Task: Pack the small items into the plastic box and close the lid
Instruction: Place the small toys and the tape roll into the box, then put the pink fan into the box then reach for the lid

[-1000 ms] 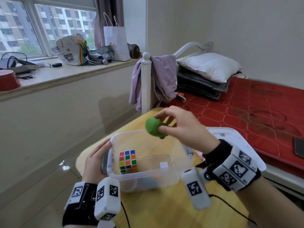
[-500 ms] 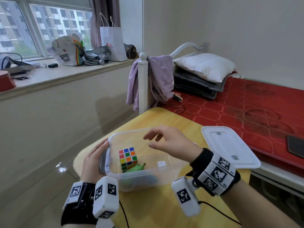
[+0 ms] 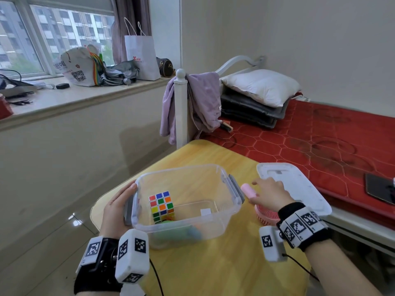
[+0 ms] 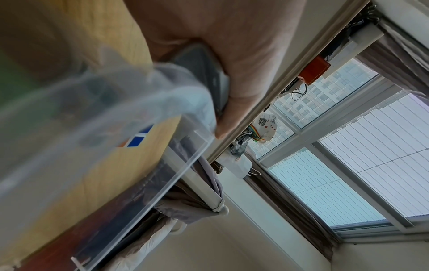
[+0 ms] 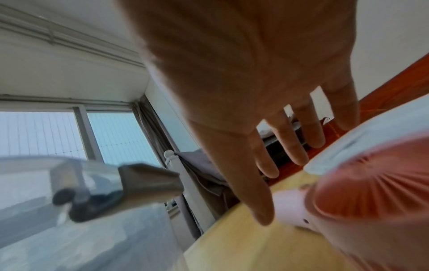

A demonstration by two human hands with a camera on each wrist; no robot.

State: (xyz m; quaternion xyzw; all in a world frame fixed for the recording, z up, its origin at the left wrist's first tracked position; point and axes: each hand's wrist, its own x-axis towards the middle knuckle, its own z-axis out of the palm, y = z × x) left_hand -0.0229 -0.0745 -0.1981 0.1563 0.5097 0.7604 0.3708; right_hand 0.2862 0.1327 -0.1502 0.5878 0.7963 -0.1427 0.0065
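A clear plastic box [image 3: 222, 174] stands open on the yellow table [image 3: 213, 270]. Inside it are a colour cube [image 3: 161, 205] and a green toy [image 3: 168, 221] at the bottom. My left hand [image 3: 116, 208] holds the box's left end, thumb along the grey latch [image 4: 209, 73]. To the right of the box lies a pink hand fan [image 3: 248, 190]. My right hand [image 3: 267, 192] hovers just over its handle with spread, straight fingers [image 5: 290, 143], holding nothing. The white lid [image 3: 299, 189] lies flat behind that hand, at the table's right edge.
A bed with a red mat [image 3: 320, 135] adjoins the table on the right, with a dark phone [image 3: 380, 189] on it. A white bedpost draped with purple cloth [image 3: 203, 99] stands beyond the table. Floor drops away left of the table.
The green toy has left my right hand and now lies in the box. That hand has moved right, out of the box, to above the pink fan. The left hand has kept its hold.
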